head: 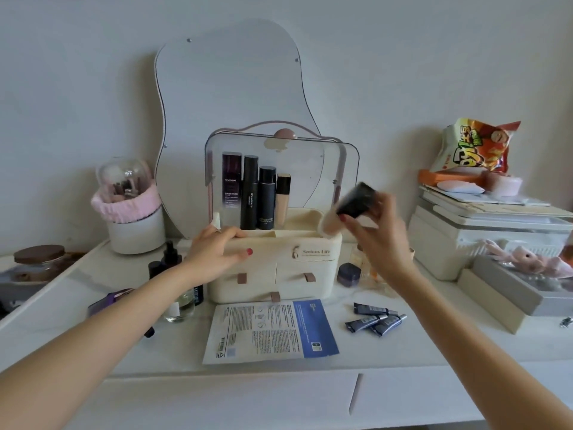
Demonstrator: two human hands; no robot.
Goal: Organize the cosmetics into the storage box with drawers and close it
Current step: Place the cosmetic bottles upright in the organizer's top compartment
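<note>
A cream storage box (310,274) with drawers stands mid-table, its clear lid (297,169) raised. Several tall bottles (257,193) stand in its back left compartment. My left hand (217,252) rests on the box's front left top edge, fingers curved over the rim. My right hand (376,225) holds a foundation bottle with a black cap (353,203), tilted, above the box's right compartment. In front of the box lie a sheet-mask packet (269,330) and three small dark tubes (375,319). A small purple jar (348,274) sits right of the box.
Dark bottles and a clear perfume bottle (179,308) stand left of the box. A brush holder with a pink band (130,209) is at back left, a wavy mirror (232,103) behind. White boxes and a snack bag (474,147) pile up on the right.
</note>
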